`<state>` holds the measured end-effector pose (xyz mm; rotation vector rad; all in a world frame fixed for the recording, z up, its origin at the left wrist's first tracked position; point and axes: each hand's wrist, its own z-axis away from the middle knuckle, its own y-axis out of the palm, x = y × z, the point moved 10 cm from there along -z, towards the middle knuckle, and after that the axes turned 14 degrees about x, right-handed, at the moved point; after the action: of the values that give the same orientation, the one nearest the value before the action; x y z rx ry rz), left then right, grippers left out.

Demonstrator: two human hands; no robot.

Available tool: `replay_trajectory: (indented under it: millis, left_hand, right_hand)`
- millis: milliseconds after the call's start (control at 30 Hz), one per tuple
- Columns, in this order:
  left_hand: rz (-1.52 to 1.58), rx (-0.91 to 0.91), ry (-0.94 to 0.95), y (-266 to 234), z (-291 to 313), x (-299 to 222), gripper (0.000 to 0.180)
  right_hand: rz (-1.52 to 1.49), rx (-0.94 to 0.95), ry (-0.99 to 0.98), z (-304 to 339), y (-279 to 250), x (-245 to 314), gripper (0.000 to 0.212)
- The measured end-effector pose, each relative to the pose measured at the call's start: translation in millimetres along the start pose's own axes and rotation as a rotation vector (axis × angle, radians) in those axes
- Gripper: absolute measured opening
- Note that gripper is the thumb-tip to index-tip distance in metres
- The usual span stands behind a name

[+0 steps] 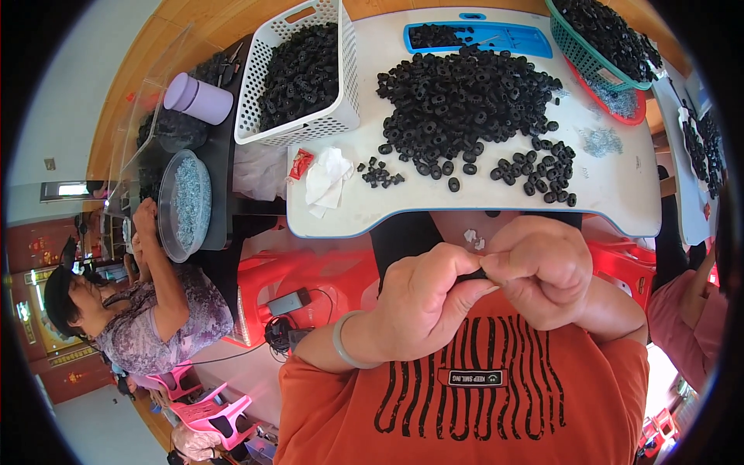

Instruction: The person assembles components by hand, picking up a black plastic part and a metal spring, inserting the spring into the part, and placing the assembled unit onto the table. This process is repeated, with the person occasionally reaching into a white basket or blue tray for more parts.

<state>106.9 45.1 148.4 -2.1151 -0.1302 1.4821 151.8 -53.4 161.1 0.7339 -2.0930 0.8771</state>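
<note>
My left hand (pixel 422 298) and my right hand (pixel 539 271) meet in front of my chest, both pinching one small black rubber ring (pixel 473 274) that is mostly hidden by the fingertips. A pale bangle circles my left wrist. Beyond my hands lies a white table (pixel 620 201) with a big heap of the same black rings (pixel 465 97) in its middle and smaller scatters toward the near edge.
A white basket of rings (pixel 298 74) stands at the table's left, a blue tray (pixel 480 37) at the back, a green basket over a red one (pixel 604 35) at the right. Crumpled tissue (pixel 325 180) lies near the left edge. Another person (pixel 147 310) sits left beside a bowl (pixel 184 203).
</note>
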Motion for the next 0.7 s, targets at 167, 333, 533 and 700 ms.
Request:
replay_trajectory:
  millis: [167, 333, 533, 700]
  left_hand:
    - [0.202, 0.030, -0.016, 8, -2, 10, 0.017]
    - [0.059, -0.048, 0.145, 1, -7, -4, 0.019]
    - [-0.210, -0.108, 0.246, 0, -3, -14, 0.016]
    - [-0.378, -0.127, 0.253, 4, 1, -16, 0.015]
  right_hand:
    - [-0.266, 0.008, -0.020, 1, 0, -12, 0.014]
    - [-0.895, -0.046, 0.228, 8, 15, -45, 0.009]
    - [-1.042, 0.196, 0.492, 21, 58, -66, 0.022]
    - [-1.035, 0.128, 0.366, 21, 60, -67, 0.022]
